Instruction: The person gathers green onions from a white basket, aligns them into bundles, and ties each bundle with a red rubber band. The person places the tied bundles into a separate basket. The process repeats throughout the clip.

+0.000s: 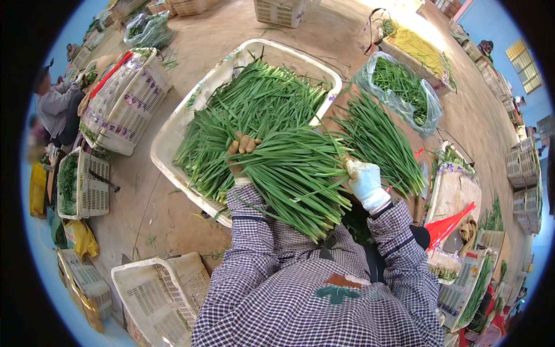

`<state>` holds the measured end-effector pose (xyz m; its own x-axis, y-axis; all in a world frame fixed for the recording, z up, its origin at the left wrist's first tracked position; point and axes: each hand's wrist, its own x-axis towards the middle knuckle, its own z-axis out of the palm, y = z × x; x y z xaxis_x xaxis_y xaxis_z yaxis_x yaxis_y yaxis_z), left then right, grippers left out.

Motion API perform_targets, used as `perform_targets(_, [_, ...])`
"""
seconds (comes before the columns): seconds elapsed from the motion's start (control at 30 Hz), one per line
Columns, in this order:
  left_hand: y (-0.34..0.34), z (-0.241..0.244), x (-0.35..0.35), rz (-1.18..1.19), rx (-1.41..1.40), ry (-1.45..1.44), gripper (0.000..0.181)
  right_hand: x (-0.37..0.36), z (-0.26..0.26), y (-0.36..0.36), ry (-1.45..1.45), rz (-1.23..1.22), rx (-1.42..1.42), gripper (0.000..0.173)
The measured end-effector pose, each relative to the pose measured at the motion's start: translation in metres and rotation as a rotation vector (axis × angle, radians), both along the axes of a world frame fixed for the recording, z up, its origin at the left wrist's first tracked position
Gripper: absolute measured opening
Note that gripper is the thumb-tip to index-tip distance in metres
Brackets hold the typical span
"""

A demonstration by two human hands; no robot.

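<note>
My left hand (pixel 244 149), in a soiled glove, grips the leafy side of a bunch of long green leaves, probably garlic chives (pixel 295 167). At the bunch's right side, the gloved fingertips of my right hand (pixel 364 180) close on some stalks; a pale blue cover wraps that hand. The bunch lies above my checked apron, its pale stem ends pointing down to the right. Beyond my left hand, more of these greens (pixel 260 95) fill a large white plastic crate (pixel 173 130). Another pile of the greens (pixel 381 143) lies right of the crate, beyond my right hand.
A clear plastic bag of greens (pixel 401 89) stands at the upper right. Red strips (pixel 451 226) lie on a pale board (pixel 455 191) at my right. A white slatted crate (pixel 160 295) sits at the lower left. A seated person (pixel 60 104) is at the far left beside crates.
</note>
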<state>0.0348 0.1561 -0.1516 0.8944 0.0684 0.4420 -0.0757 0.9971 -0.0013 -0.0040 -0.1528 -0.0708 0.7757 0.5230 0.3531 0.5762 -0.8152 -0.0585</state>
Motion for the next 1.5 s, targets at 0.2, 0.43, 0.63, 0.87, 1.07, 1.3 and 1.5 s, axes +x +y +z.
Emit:
perform_targets(0.2, [0.009, -0.012, 0.005, -0.018, 0.015, 0.207, 0.03, -0.034, 0.013, -0.037, 0.076, 0.062, 0.391, 0.033])
perform_targets(0.43, [0.006, -0.03, -0.003, 0.109, -0.097, 0.463, 0.018, -0.11, -0.013, -0.059, 0.992, -0.311, 1.557, 0.023])
perform_targets(0.63, [0.007, -0.02, -0.005, -0.068, -0.034, 0.35, 0.019, -0.111, -0.032, 0.019, 1.001, -0.229, 1.467, 0.034])
perform_targets(0.87, [0.008, 0.001, -0.019, 0.142, 0.083, 0.707, 0.016, -0.112, -0.019, 0.01, 0.884, -0.07, 1.156, 0.024])
perform_targets(1.07, [-0.002, 0.009, -0.022, 0.13, 0.11, 0.868, 0.018, -0.11, -0.033, -0.008, 1.199, -0.264, 1.443, 0.013])
perform_targets(1.3, [0.015, -0.004, -0.019, 0.097, 0.028, 0.805, 0.015, -0.12, -0.023, -0.021, 1.167, -0.273, 1.667, 0.011])
perform_targets(1.5, [-0.002, 0.007, -0.015, 0.261, 0.11, 1.005, 0.021, -0.146, -0.05, -0.098, 0.623, -0.553, -0.038, 0.012])
